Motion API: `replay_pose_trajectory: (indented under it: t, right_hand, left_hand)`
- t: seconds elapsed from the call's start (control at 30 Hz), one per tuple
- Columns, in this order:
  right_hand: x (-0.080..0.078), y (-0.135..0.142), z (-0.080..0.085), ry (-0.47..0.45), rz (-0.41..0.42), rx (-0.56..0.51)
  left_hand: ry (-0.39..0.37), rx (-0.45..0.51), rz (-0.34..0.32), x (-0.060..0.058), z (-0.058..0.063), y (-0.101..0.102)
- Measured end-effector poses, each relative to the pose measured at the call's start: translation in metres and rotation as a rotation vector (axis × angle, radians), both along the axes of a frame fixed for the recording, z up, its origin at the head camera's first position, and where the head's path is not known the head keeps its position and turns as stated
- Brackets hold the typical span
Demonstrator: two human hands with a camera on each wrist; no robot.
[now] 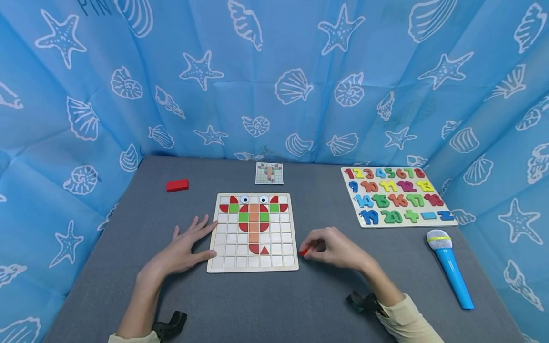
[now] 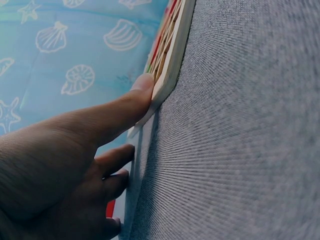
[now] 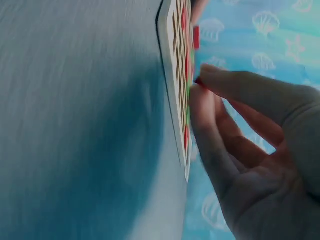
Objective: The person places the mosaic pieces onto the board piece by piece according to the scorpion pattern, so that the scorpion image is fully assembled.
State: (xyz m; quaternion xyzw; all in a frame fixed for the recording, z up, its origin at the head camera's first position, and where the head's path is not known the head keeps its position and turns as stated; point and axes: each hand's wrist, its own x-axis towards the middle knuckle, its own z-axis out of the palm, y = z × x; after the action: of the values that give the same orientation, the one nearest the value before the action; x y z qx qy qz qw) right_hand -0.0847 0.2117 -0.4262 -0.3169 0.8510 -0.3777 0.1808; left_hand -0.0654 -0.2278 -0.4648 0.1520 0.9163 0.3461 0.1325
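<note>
A square wooden grid board (image 1: 284, 239) lies on the grey table, with red, green and orange tiles and two eye tiles set in it as a figure. A red triangle tile (image 1: 264, 250) sits low in the grid. My left hand (image 1: 183, 251) is spread at the board's left side, thumb and a fingertip touching its edge. Beside the lower right edge, my right hand (image 1: 336, 248) pinches a small red tile (image 1: 304, 252) between thumb and index finger. The tile's shape is mostly hidden by the fingertips; in the right wrist view only a red sliver (image 3: 198, 80) shows.
Behind the board stands a small pattern card (image 1: 269, 173). A red block (image 1: 177, 185) lies at the back left. To the right are a number puzzle board (image 1: 349, 190) and a blue toy microphone (image 1: 453, 274). A blue shell-print curtain (image 1: 274, 114) surrounds the table.
</note>
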Motion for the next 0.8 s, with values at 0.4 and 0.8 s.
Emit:
replay_pose_trajectory:
  t: [0.4, 0.8]
  right_hand:
    - [0.000, -0.053, -0.007, -0.159, 0.001, -0.156]
    - [0.005, -0.085, -0.010, -0.059, 0.020, -0.067]
  left_hand:
    - [-0.013, -0.021, 0.008, -0.004, -0.009, -0.003]
    - [-0.039, -0.039, 0.013, -0.001, 0.006, 0.003]
